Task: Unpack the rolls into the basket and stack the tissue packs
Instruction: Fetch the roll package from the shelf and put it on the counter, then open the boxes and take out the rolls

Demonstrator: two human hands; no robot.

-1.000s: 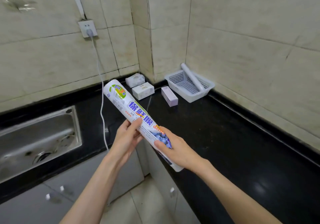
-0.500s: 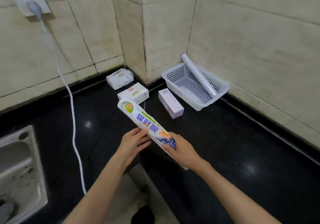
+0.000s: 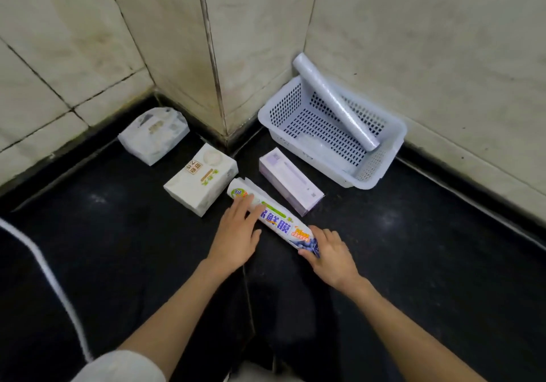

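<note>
Wrapped roll [image 3: 273, 221], white with blue lettering, lies on the counter [image 3: 413, 248], both hands' fingers [image 3: 310, 253] grasping it.

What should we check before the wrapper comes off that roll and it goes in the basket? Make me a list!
1. Both hands on the printed roll: left hand near the far end, right hand at the near end. Ok.
2. Roll lying on the counter: seems so. Cannot tell for sure.
3. Wrapper already torn open: cannot tell.
4. Basket has room: one bare roll leans across it, floor mostly free. Ok.
5. Purple box lies close beside the roll. Not ok.
6. Tissue packs stacked: side by side. Not ok.
</note>
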